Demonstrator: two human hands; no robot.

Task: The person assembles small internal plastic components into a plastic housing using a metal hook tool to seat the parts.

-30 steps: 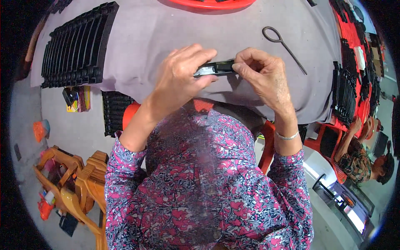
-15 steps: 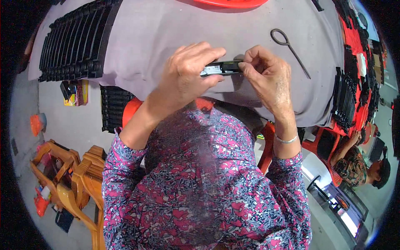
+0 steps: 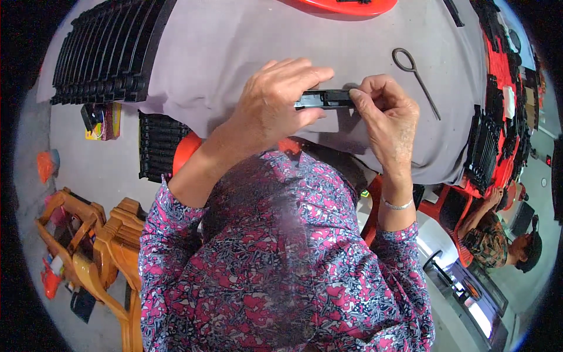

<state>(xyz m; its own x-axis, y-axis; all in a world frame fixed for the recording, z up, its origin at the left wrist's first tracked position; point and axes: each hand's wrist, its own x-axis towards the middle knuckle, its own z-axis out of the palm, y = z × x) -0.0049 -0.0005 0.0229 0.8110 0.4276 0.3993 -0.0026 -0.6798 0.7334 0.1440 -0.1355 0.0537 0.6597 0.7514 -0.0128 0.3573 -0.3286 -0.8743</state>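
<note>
Between my hands, above the grey cloth on the table, is a small black plastic part (image 3: pixel 331 99) shaped like a narrow channel. My left hand (image 3: pixel 281 94) grips its left end, fingers over the far side and thumb along the near side. The thumb and bent forefinger of my right hand (image 3: pixel 390 111) pinch its right end. Whether a smaller piece sits in that pinch is hidden. To the right of my right hand lies a dark metal rod with a looped end (image 3: pixel 417 76).
A row of long black plastic parts (image 3: pixel 108 53) lies on the table's left, with more black parts (image 3: pixel 161 145) below. A red basin (image 3: pixel 346 7) stands at the far edge. Black parts on red cloth (image 3: pixel 495 129) fill the right. A person (image 3: pixel 498 240) sits beyond; wooden chairs (image 3: pixel 99 252) are lower left.
The black part has rolled in my hands, so the pale glossy patch near its left end no longer shows the same way. Both hands sit slightly further right in view.
</note>
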